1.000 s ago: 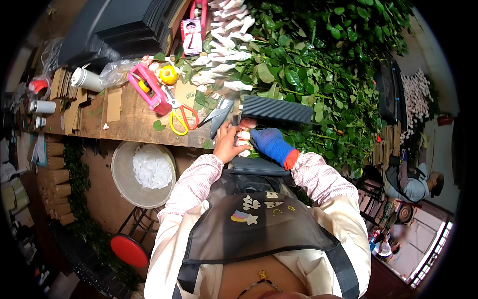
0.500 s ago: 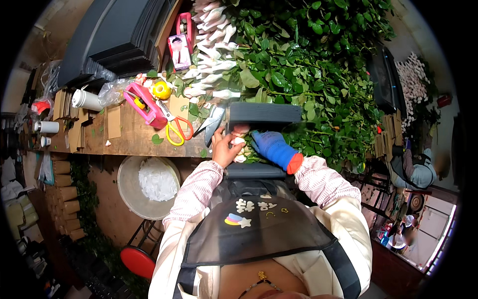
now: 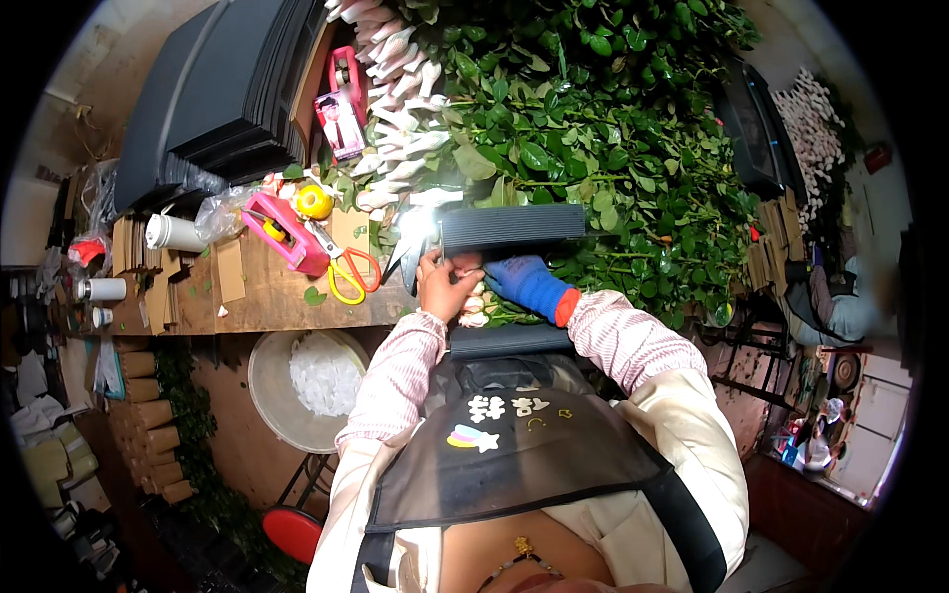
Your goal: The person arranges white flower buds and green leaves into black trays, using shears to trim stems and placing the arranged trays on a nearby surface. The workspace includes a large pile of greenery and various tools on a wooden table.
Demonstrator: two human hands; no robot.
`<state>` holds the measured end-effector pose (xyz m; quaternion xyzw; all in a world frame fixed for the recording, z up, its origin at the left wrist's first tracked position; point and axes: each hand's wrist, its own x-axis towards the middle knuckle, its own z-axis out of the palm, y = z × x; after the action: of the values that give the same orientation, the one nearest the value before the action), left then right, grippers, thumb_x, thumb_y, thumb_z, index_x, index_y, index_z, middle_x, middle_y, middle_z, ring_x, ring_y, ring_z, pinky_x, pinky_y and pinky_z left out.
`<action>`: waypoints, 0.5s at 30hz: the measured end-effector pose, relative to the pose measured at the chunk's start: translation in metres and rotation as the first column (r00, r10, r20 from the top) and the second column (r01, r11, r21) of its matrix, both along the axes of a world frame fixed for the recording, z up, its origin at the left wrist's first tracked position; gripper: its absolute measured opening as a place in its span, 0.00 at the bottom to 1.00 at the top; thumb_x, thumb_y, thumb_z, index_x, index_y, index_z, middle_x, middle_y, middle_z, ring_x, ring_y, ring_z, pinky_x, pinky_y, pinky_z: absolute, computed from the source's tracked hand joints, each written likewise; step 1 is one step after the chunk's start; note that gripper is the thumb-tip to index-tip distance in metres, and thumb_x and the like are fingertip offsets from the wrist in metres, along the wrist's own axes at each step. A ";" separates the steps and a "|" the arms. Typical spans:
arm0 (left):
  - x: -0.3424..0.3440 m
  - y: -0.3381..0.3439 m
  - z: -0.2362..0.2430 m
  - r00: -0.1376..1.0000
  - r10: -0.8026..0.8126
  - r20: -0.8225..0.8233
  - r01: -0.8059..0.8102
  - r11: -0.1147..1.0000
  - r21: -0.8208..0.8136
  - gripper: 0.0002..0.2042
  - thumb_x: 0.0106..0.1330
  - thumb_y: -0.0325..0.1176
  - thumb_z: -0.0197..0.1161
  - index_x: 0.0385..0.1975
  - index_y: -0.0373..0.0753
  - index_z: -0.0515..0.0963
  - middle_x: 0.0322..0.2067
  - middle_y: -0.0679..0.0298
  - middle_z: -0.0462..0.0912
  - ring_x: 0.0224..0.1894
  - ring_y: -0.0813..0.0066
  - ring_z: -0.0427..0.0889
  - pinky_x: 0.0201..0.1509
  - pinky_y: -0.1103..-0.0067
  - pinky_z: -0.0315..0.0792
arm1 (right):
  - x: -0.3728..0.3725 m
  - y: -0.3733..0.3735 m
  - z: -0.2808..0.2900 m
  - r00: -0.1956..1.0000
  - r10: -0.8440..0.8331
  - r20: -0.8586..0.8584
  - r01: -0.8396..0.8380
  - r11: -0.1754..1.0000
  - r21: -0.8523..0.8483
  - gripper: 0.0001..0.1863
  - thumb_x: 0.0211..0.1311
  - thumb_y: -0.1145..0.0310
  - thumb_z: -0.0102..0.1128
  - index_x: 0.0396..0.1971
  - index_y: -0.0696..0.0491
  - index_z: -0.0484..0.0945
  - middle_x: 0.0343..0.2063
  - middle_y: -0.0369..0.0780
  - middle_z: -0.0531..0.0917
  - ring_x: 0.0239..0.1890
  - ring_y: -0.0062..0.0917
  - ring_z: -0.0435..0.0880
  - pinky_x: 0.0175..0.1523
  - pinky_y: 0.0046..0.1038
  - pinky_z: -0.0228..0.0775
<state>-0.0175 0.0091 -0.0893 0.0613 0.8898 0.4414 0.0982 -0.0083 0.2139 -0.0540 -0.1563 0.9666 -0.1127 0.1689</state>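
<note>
Pale pink roses (image 3: 474, 314) lie between the two raised sides of a dark ridged wrapper, its far side (image 3: 514, 225) and near side (image 3: 509, 343) standing apart. My bare left hand (image 3: 445, 289) is closed at the flower heads, thumb and fingers pinching a pink rose (image 3: 465, 263). From the right, my right hand (image 3: 529, 285), in a blue glove with an orange cuff, curls against the same roses just below their heads. Its fingertips are partly hidden, so what it grips cannot be made out fully. Left of the wrapper lies a shiny metal blade-like tool (image 3: 407, 255).
Scissors (image 3: 354, 275) with red and yellow handles lie beside a pink tape dispenser (image 3: 287, 235) and a yellow roll (image 3: 314, 202). Leafy rose stems (image 3: 613, 148) and white-wrapped buds (image 3: 405, 143) cover the far table. A bin (image 3: 267, 390) with white scraps stands below the left edge.
The view has turned slightly, shifting the surroundings. Both hands stay at the roses; my left thumb and fingers have shifted a little on the flower heads.
</note>
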 end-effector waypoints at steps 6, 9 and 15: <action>0.006 -0.001 -0.010 0.993 0.018 -0.113 -0.019 1.000 -0.009 0.22 0.52 0.48 0.80 0.41 0.40 0.88 0.63 0.48 0.71 0.64 0.46 0.70 0.66 0.60 0.69 | 0.001 -0.009 0.055 0.973 -0.222 0.061 0.229 0.963 -0.142 0.21 0.69 0.44 0.57 0.33 0.48 0.85 0.31 0.48 0.88 0.37 0.47 0.88 0.43 0.49 0.79; 0.007 0.001 -0.010 0.992 0.021 -0.123 -0.021 1.000 0.008 0.20 0.52 0.47 0.81 0.40 0.42 0.89 0.64 0.48 0.71 0.64 0.46 0.70 0.67 0.60 0.69 | -0.007 -0.011 0.044 0.978 -0.204 0.048 0.202 0.978 0.044 0.23 0.68 0.43 0.58 0.34 0.49 0.87 0.31 0.48 0.88 0.37 0.47 0.88 0.44 0.48 0.79; 0.008 0.000 -0.006 0.993 0.022 -0.120 -0.017 0.999 0.036 0.19 0.51 0.46 0.82 0.39 0.43 0.89 0.64 0.47 0.71 0.65 0.45 0.70 0.68 0.60 0.68 | -0.015 -0.025 0.028 0.976 -0.204 0.080 0.189 0.968 0.165 0.20 0.70 0.49 0.55 0.37 0.48 0.88 0.35 0.48 0.90 0.42 0.45 0.90 0.47 0.48 0.80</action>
<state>-0.0095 0.0089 -0.0957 0.0807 0.8868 0.4534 0.0391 -0.0229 0.1885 -0.0263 -0.0403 0.9739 -0.0600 0.2153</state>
